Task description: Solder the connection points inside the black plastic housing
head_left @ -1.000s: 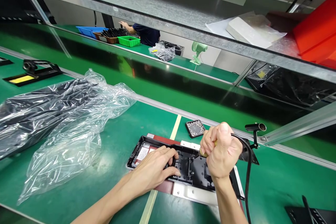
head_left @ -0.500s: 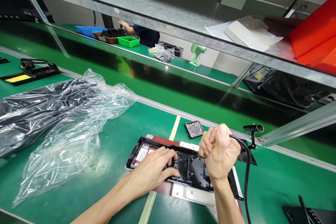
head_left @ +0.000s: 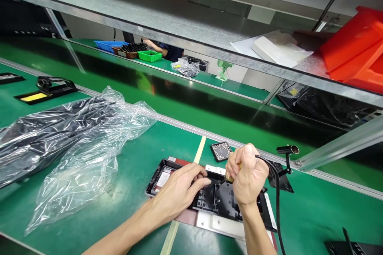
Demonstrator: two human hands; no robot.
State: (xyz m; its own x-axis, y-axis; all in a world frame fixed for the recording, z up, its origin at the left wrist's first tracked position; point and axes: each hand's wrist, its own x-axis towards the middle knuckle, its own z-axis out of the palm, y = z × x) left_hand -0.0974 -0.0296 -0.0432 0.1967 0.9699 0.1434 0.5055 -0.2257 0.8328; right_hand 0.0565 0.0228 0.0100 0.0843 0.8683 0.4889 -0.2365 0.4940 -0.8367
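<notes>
A corded electric screwdriver (head_left: 229, 177) with a yellowish body is gripped in my right hand (head_left: 249, 177), its bit angled down to the left into a black plastic housing (head_left: 229, 201). The black cord (head_left: 277, 203) runs from the top of that fist down past my wrist. My left hand (head_left: 187, 185) lies over the housing's left half, thumb and fingers apart near the bit, holding nothing I can see. A small upright black part (head_left: 214, 193) stands inside the housing. Under the housing is a fixture with white blocks (head_left: 221, 223).
A square black tray of small screws (head_left: 221, 151) sits behind the housing. Plastic-wrapped black parts (head_left: 74, 127) cover the left bench. At right stands a metal tube holder (head_left: 287, 150). A shelf (head_left: 179, 38) crosses overhead with a red bin (head_left: 353, 53). Another person's arm (head_left: 155, 47) shows beyond.
My left hand has lifted slightly and moved toward the screwdriver bit, thumb nearer the fingers. My right hand stays at about the same spot on the housing. The view has tilted a little.
</notes>
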